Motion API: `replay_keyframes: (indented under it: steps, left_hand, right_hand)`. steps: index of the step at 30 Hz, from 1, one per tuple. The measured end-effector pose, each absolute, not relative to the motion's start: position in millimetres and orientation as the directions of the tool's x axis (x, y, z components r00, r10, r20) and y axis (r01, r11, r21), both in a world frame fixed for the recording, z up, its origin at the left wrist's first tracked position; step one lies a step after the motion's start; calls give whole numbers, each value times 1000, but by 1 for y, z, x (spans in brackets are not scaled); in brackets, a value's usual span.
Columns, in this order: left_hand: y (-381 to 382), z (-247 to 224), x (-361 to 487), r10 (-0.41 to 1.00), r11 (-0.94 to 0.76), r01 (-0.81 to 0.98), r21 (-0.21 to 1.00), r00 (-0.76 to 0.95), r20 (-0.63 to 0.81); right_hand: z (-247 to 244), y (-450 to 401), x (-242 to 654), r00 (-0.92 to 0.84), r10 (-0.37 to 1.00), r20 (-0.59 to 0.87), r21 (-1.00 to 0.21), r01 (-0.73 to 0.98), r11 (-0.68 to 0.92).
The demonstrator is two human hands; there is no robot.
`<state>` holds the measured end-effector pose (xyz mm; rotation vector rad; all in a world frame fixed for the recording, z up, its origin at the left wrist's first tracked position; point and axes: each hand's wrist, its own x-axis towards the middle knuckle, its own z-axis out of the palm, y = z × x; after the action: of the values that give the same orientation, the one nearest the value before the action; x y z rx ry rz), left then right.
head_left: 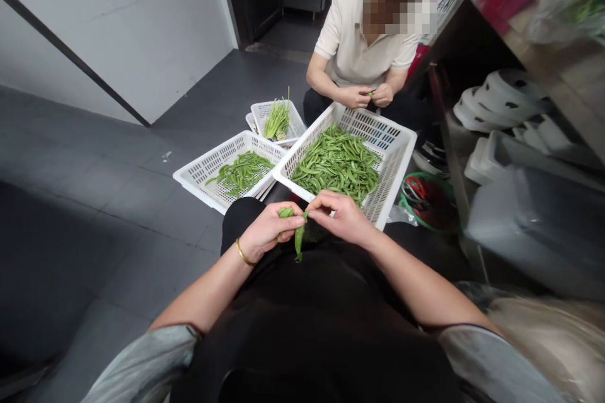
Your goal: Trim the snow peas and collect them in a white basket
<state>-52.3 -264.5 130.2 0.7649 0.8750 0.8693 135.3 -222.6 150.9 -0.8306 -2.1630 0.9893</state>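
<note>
My left hand (pixel 269 230), with a gold bracelet at the wrist, is closed on several green pea pods. One pea pod (pixel 299 242) hangs down from its thumb and fingers. My right hand (pixel 344 219) pinches the upper end of that same pod, fingertips close to those of my left hand. Just beyond my hands, a heap of pea pods (pixel 338 164) fills much of a white slotted basket (pixel 401 145). To its left, a smaller lot of pea pods (pixel 243 171) lies in a second white basket (pixel 198 171).
Across from me sits a person (pixel 350 44) in a light shirt, both hands on something small and green. Green stalks (pixel 278 118) lie in a smaller white basket (pixel 297 123). On the right are a green basket (pixel 409 201), plastic bins (pixel 529 214) and a shelf.
</note>
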Motion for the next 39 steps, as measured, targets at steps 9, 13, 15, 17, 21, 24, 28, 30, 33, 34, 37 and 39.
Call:
replay_keyframes:
  steps: [9,13,15,17,21,24,28,30,33,34,37,39]
  left_hand:
    - [-263,128,-47,834,518,-325,791,397,-383]
    - [-255,124,-36,841,540,-513,667,348,-414]
    - [-250,123,-39,885,459,-577,676,233,-402]
    - [-245,122,-48,936,314,-591,743,59,-348]
    - [-245,123,-65,965,39,-472,881,-211,-155]
    - [-251,124,-66,969,-8,-285,958,-239,-63]
    - [-259,126,-63,977,4,-131,991,-212,-32]
    - [-262,124,-60,979,30,-222,975,-191,-73]
    - [-269,117,-52,977,153,-370,916,-84,-197]
    - [-271,114,-49,970,219,-375,901,-19,-243]
    - [-276,108,-43,930,364,-299,882,162,-329]
    - [-275,109,-43,926,360,-233,904,208,-315]
  right_hand:
    - [147,-225,130,-664,636,394,-420,486,767]
    - [140,-224,125,-565,635,527,-221,631,744]
    - [144,-221,134,-487,646,587,-300,611,733]
    - [153,-217,149,-373,703,605,-446,573,688]
    - [168,-211,169,-278,840,466,-663,518,540]
    - [164,-212,156,-408,851,329,-681,522,514]
    - [147,-213,128,-691,696,193,-513,534,672]
    - [139,-211,120,-679,697,230,-540,507,672]
    - [132,-206,113,-478,810,341,-663,489,567]
    - [131,-205,112,-427,831,356,-690,481,542]
    - [127,-207,108,-440,825,355,-701,459,546]
    - [124,-210,108,-512,788,342,-676,449,585]
